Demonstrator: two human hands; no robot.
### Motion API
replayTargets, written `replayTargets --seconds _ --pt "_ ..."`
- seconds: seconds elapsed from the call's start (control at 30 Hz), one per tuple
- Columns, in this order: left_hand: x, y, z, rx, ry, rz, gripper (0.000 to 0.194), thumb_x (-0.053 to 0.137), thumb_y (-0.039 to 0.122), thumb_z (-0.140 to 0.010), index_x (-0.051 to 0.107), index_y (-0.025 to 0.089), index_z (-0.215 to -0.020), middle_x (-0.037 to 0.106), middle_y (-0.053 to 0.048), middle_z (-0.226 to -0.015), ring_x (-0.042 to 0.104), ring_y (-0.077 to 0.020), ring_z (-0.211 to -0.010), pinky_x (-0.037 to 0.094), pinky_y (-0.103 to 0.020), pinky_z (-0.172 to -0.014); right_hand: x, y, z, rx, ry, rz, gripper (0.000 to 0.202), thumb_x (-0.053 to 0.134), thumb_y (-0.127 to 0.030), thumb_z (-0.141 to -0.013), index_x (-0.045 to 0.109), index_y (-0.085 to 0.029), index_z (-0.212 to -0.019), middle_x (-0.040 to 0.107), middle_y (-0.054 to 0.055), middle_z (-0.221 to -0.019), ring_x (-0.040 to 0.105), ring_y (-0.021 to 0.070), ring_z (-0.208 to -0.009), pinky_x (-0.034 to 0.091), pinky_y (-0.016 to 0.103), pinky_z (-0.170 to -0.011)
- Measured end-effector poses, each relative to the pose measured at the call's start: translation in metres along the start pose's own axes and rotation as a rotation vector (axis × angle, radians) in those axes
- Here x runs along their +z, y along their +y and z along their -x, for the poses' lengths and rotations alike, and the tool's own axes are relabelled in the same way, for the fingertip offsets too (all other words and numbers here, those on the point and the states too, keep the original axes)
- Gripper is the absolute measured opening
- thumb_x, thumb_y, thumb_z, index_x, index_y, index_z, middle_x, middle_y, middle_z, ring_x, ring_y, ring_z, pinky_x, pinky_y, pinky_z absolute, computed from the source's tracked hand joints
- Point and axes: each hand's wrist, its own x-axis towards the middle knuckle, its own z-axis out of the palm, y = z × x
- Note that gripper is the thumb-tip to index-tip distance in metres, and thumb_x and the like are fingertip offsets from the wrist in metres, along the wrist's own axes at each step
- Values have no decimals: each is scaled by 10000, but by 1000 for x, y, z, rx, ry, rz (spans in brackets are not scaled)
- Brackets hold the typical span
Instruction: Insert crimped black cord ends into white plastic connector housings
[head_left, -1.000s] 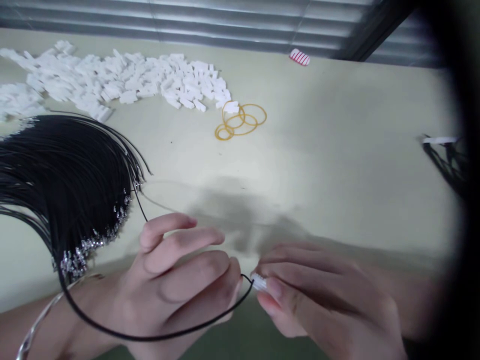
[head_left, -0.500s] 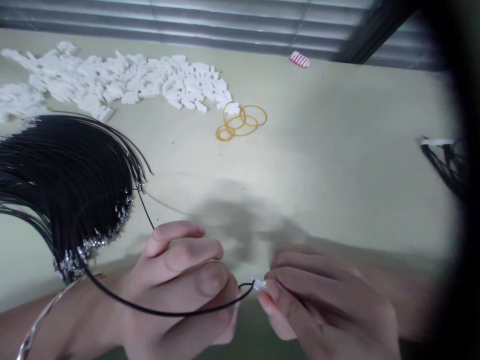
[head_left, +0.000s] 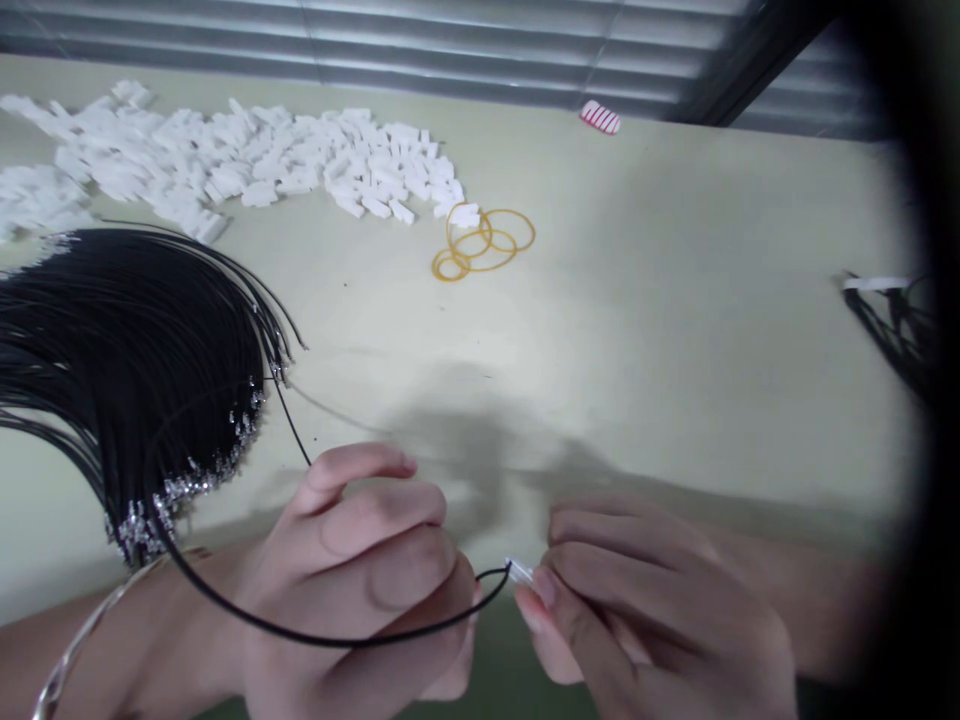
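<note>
A thin black cord loops in front of my left hand, whose fingers are curled closed around part of it; the fingertips are mostly hidden. Between the thumb and finger of my right hand is a small white clip, pinched at its right end. The cord's bend meets the clip's left end, in the gap between my two hands. From behind my left hand another stretch of cord runs up toward a big bundle of black cords with silvery metal ends on the left.
Many white plastic pieces are heaped along the back left of the table. Yellow rubber bands lie beside them. A red-and-white striped item is near the blinds. Black cords with a white band lie at the right.
The cord loop in front of my left hand hangs slightly lower. My right hand's fingers have shifted a little to the right, and the clip is tilted slightly more.
</note>
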Motion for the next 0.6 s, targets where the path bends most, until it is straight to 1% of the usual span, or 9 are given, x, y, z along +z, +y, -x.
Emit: replayTargets --seconds 0.07,0.13,0.27,0.4,0.43,0.5,0.53,0.57,0.6 --pt "0 0 0 -10 10 84 212 555 150 -833 574 224 -635 622 113 -559 588 -75 -635 441 -290 -883 1 0 0 9 23 2 308 543 -65 -761 460 -135 -473 442 -19 -466 430 44 -445 343 195 -416" --pt "0 -1 0 25 -31 117 196 592 145 -814 586 217 -632 636 107 -595 589 -76 -664 438 -278 -898 1 0 1 22 32 -1 292 534 -61 -762 474 -138 -486 449 -17 -476 439 49 -455 352 199 -424" --pt "-1 -2 0 -7 -48 103 172 578 143 -821 610 223 -672 602 110 -576 576 -66 -657 430 -263 -932 2 0 4 22 14 -6 312 531 -71 -764 437 -141 -475 413 -20 -467 411 48 -450 341 205 -426" --pt "-3 -3 -2 41 -103 93 167 568 165 -844 619 221 -695 615 121 -602 578 -51 -658 433 -230 -927 2 0 5 31 30 -5 313 538 -67 -761 426 -141 -478 403 -23 -465 390 46 -452 323 212 -432" --pt "-4 -3 -2 12 -37 92 192 563 163 -843 604 217 -663 603 123 -578 572 -50 -643 427 -226 -932 2 0 5 26 30 -6 314 540 -70 -760 425 -141 -477 405 -23 -464 386 46 -454 319 214 -434" --pt "-5 -3 -3 47 -34 113 191 545 169 -846 602 224 -671 603 134 -571 573 -43 -632 415 -206 -934 2 1 5 16 19 -5 326 537 -73 -763 411 -139 -469 398 -24 -457 374 44 -455 307 218 -436" --pt "-5 -3 -3 28 -89 115 192 534 158 -850 606 224 -685 615 131 -591 584 -44 -655 408 -209 -942 1 1 5 9 6 -7 333 535 -73 -763 402 -137 -465 392 -24 -453 367 42 -453 299 219 -435" --pt "-5 -2 -2 28 -87 121 198 527 161 -856 604 224 -685 614 132 -585 582 -42 -645 403 -209 -940 1 2 5 3 -2 -8 338 534 -74 -764 395 -136 -462 388 -25 -451 362 41 -451 294 221 -435" --pt "-4 0 -2 -17 -84 125 207 519 160 -865 599 219 -683 612 128 -581 581 -42 -645 397 -214 -943 1 2 5 0 -5 -12 341 533 -74 -765 392 -134 -461 386 -25 -450 360 39 -450 289 222 -435"
